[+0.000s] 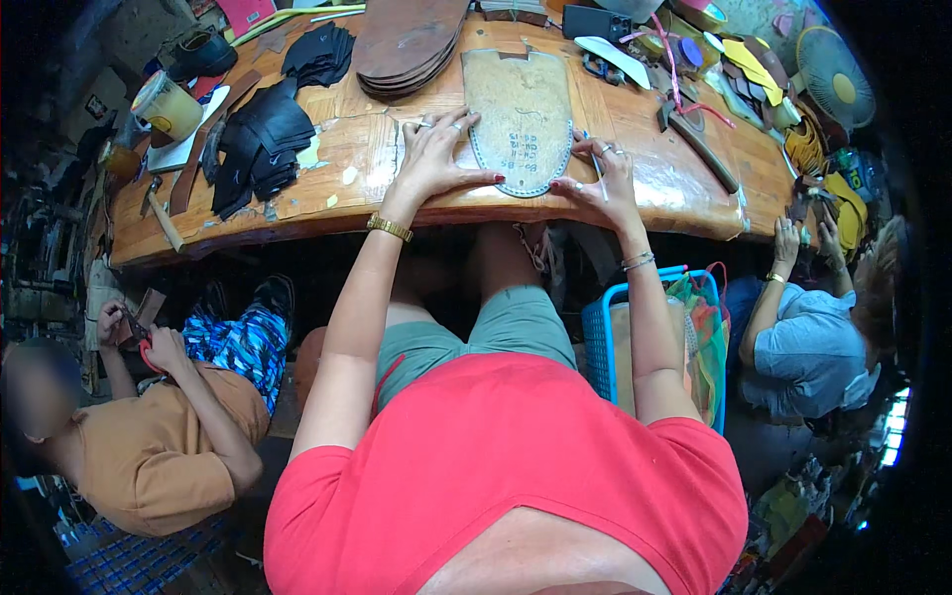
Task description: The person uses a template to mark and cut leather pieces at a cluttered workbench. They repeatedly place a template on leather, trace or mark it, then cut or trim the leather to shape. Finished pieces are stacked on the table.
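Note:
A tan pattern piece [518, 109] with a rounded near end, a notched far end and handwriting on it lies flat on the wooden table in front of me. Small marks run along its curved edge. My left hand [436, 154] rests at its left side, fingers spread, the thumb reaching over the lower left edge. At the right edge is my right hand [605, 178], its thumb and fingertips touching the border. A slim white pen [599, 171] sits between that hand's fingers. Whatever lies beneath the pattern piece is hidden.
Brown leather pieces [412, 45] are stacked behind my left hand, black pieces [260, 144] farther left. A hammer [702, 149] lies at the right. A blue basket [598, 337] stands by my right arm. One person [164, 436] holds scissors at left; another [808, 337] works at right.

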`<action>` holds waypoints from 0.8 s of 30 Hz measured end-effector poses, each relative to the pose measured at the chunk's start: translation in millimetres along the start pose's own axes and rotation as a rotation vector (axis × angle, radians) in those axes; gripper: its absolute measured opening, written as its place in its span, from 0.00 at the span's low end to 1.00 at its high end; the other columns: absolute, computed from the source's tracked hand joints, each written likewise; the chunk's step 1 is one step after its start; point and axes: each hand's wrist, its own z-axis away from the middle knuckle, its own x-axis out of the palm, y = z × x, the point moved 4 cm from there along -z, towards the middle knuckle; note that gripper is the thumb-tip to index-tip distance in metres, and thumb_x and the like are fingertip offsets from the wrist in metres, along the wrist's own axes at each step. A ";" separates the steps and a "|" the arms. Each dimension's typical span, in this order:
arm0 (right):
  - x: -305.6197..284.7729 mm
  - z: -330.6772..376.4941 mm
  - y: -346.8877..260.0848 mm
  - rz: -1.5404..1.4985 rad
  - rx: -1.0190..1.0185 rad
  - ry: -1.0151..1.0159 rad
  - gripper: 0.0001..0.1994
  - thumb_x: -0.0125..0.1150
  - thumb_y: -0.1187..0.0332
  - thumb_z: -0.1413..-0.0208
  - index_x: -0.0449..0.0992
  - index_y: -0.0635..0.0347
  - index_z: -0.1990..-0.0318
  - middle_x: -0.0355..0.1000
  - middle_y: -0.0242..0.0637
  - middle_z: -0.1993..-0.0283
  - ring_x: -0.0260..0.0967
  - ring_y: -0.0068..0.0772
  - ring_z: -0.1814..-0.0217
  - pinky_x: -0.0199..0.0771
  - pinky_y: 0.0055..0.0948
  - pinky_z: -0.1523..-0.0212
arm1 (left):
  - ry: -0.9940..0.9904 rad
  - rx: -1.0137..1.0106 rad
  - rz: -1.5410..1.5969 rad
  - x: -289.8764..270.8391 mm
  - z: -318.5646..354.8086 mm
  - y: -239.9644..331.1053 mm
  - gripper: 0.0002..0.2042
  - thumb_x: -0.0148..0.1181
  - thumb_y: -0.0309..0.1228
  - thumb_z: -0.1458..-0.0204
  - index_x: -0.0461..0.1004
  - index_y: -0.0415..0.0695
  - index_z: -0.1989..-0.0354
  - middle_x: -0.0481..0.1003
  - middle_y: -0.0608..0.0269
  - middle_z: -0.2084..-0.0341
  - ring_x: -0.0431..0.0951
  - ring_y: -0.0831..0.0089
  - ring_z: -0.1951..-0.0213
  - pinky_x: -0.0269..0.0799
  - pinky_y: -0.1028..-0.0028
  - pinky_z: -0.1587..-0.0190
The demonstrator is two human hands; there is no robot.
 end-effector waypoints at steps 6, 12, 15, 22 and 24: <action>2.2 0.2 0.8 0.016 -0.044 0.025 0.32 0.75 0.42 0.72 0.75 0.55 0.62 0.74 0.33 0.47 0.66 0.40 0.49 0.58 0.40 0.47 | -0.012 0.002 0.008 -0.4 -0.7 1.1 0.51 0.64 0.70 0.75 0.68 0.49 0.40 0.62 0.57 0.37 0.59 0.54 0.36 0.44 0.51 0.36; 2.4 0.4 0.0 0.036 -0.028 0.007 0.32 0.75 0.43 0.71 0.74 0.54 0.60 0.72 0.33 0.44 0.65 0.40 0.47 0.57 0.41 0.46 | -0.008 0.013 0.009 -1.1 -1.9 0.7 0.51 0.65 0.69 0.76 0.67 0.49 0.41 0.63 0.56 0.38 0.59 0.54 0.37 0.45 0.54 0.37; 0.5 -0.2 -3.2 0.044 -0.021 -0.001 0.32 0.75 0.43 0.71 0.74 0.54 0.60 0.72 0.34 0.44 0.65 0.40 0.47 0.57 0.41 0.46 | -0.002 0.013 0.012 -2.9 -0.5 1.5 0.51 0.65 0.69 0.76 0.67 0.50 0.40 0.63 0.56 0.38 0.60 0.55 0.37 0.45 0.55 0.37; 0.8 0.0 -3.0 0.024 -0.021 -0.007 0.32 0.75 0.43 0.70 0.75 0.54 0.59 0.72 0.35 0.44 0.65 0.41 0.45 0.57 0.41 0.46 | -0.007 0.008 0.054 -3.8 0.7 3.5 0.49 0.66 0.67 0.73 0.66 0.53 0.39 0.62 0.58 0.37 0.58 0.52 0.36 0.41 0.43 0.35; 1.0 0.3 -2.2 0.015 -0.026 0.003 0.32 0.75 0.43 0.70 0.75 0.54 0.59 0.72 0.35 0.44 0.65 0.41 0.45 0.57 0.41 0.45 | -0.012 0.000 0.034 -4.2 0.9 5.2 0.49 0.66 0.68 0.73 0.66 0.53 0.39 0.62 0.58 0.37 0.57 0.51 0.36 0.40 0.43 0.35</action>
